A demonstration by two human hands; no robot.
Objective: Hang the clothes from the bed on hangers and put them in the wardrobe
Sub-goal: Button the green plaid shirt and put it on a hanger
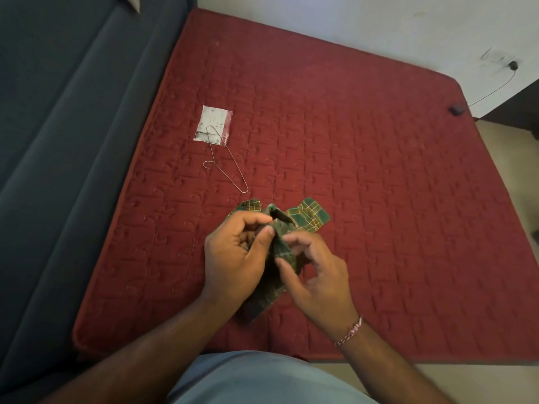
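Observation:
A small green plaid garment (309,214) is bunched up above the near part of the red quilted mattress (364,176). My left hand (233,258) pinches its upper edge between thumb and fingers. Just to the right, my right hand (318,272) holds the same cloth with curled fingers, and part of the fabric hangs down between both hands. A thin wire hanger (226,161) lies flat on the mattress beyond my hands, to the left, untouched. The wardrobe is not in view.
A white and red label patch (213,125) lies under the hanger's far end. A dark grey padded headboard (73,141) runs along the left. A small black object (457,109) with a cable sits at the mattress's far right corner by the white wall.

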